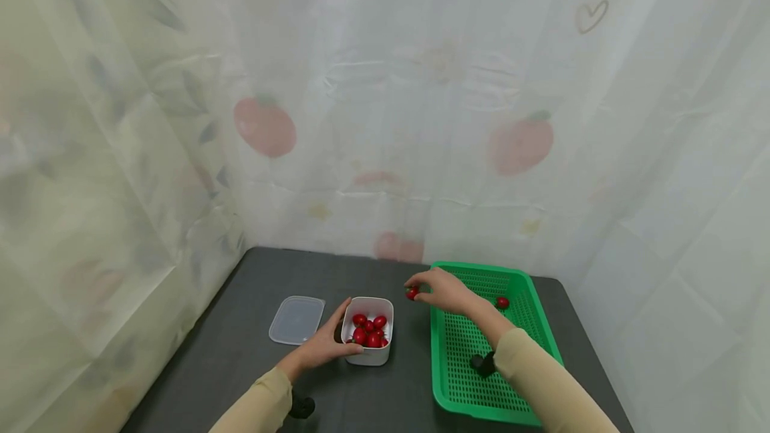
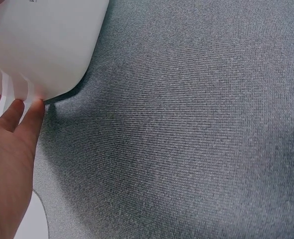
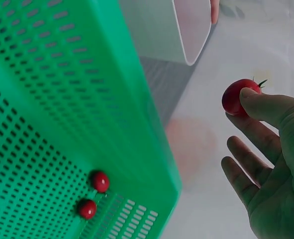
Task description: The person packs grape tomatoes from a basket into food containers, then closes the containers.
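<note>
My right hand (image 1: 445,291) pinches a red cherry tomato (image 3: 234,98) with a green stem between thumb and forefinger; the other fingers are spread apart. It is held in the air between the white container (image 1: 368,357) and the green basket (image 1: 439,359). Around the left side of the container, my left hand (image 1: 325,345) holds it, thumb along the near rim and fingers at the far side. Several cherry tomatoes (image 1: 359,336) lie inside this container. In the right wrist view, two cherry tomatoes (image 3: 100,181) sit at one end of the basket.
A translucent square lid (image 1: 297,320) lies flat on the dark grey table (image 1: 265,279), left of the container. Printed curtains (image 1: 385,152) hang behind the table and at both sides. The basket's raised walls stand close to the right forearm.
</note>
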A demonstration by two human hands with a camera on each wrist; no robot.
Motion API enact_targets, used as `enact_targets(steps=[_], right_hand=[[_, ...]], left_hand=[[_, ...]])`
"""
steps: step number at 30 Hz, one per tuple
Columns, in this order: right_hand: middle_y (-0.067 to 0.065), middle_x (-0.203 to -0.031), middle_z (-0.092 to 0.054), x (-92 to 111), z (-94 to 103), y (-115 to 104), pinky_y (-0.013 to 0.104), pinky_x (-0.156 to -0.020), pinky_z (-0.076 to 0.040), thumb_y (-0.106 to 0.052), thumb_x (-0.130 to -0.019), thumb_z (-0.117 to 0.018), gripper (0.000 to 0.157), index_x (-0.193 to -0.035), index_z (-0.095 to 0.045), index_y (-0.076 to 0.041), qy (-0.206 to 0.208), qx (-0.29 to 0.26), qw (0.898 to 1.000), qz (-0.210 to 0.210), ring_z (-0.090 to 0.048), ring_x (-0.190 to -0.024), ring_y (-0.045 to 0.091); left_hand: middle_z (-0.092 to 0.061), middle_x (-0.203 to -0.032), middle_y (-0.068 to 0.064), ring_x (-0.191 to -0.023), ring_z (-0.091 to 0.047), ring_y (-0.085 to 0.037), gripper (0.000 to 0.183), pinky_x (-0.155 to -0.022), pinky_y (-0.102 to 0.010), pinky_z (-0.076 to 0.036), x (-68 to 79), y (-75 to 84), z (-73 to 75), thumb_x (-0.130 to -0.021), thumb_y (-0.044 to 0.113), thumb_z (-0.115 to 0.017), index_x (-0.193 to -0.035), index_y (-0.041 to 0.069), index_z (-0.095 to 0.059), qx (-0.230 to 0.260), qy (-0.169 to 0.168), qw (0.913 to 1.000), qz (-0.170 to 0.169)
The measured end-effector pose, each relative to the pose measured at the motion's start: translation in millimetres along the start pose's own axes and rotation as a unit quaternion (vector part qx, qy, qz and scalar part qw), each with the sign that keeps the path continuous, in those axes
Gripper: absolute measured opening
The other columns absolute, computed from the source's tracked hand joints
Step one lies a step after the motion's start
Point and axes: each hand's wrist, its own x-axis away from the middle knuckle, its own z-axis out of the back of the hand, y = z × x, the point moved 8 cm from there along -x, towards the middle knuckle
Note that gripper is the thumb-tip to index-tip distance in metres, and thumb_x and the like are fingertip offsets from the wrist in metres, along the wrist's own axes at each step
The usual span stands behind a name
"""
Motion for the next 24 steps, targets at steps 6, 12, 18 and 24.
enact_targets(steps=[6, 12, 18, 24], right_hand=[[-0.008, -0.111, -0.072, -15, -13.0, -10, 0.038, -0.088, -0.052, -0.017, -0.099, -0.07, 0.029, -0.128, -0.072, -0.015, -0.008, 0.012, 1.0, 0.017, -0.062, -0.108, 0.022], [-0.01, -0.108, -0.073, -28, -24.0, -15, 0.034, -0.087, -0.053, -0.019, -0.099, -0.071, 0.028, -0.127, -0.073, -0.017, -0.017, 0.017, 0.999, 0.022, -0.064, -0.106, 0.022], [-0.004, -0.115, -0.073, -38, -34.0, -21, 0.034, -0.088, -0.054, -0.017, -0.099, -0.071, 0.029, -0.128, -0.073, -0.014, -0.032, 0.015, 0.999, 0.032, -0.067, -0.105, 0.019], [-0.005, -0.113, -0.074, -46, -45.9, -23, 0.037, -0.093, -0.053, -0.018, -0.098, -0.071, 0.028, -0.126, -0.074, -0.015, -0.046, 0.025, 0.998, 0.028, -0.066, -0.109, 0.023]], left_hand=[[-0.022, -0.164, -0.022, -0.146, -0.029, -0.044, 0.11, -0.113, -0.064, -0.03, -0.6, -2.3, 0.0, -0.088, 0.029, -0.081, -0.165, 0.015, -0.005, -0.002, -0.002, 1.0, 0.001], [-0.021, -0.165, -0.019, -0.147, -0.029, -0.043, 0.11, -0.113, -0.063, -0.031, -1.4, -5.0, 0.2, -0.088, 0.03, -0.081, -0.166, 0.014, -0.005, 0.001, -0.001, 1.0, 0.006], [-0.019, -0.165, -0.021, -0.146, -0.028, -0.045, 0.108, -0.112, -0.062, -0.033, -2.0, -4.6, -0.6, -0.09, 0.028, -0.08, -0.166, 0.015, -0.004, 0.021, -0.009, 0.9997, 0.002], [-0.018, -0.166, -0.02, -0.147, -0.026, -0.044, 0.108, -0.113, -0.063, -0.031, -1.8, -5.6, -1.3, -0.09, 0.027, -0.079, -0.166, 0.018, -0.003, 0.021, -0.014, 0.9997, -0.003]])
